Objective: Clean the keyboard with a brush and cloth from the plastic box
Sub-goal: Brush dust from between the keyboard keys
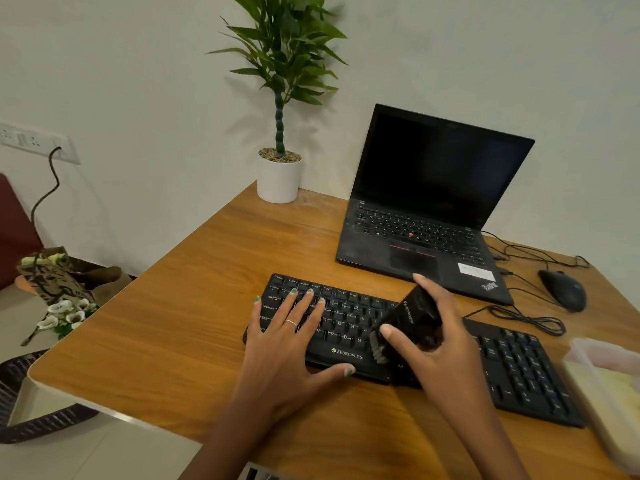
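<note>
On the wooden desk (180,323), the left hand (287,344) lies flat with fingers spread on the black rectangular keyboard (349,327), while the right hand (440,344) grips a black brush (412,317), bristles touching the keyboard's middle, the translucent plastic box (602,382) just right of the keyboard.

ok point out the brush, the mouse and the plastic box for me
brush (415,315), head view, on its black body in the right hand
mouse (562,289), head view, on its rounded top
plastic box (585,379), head view, on its near left rim
</note>
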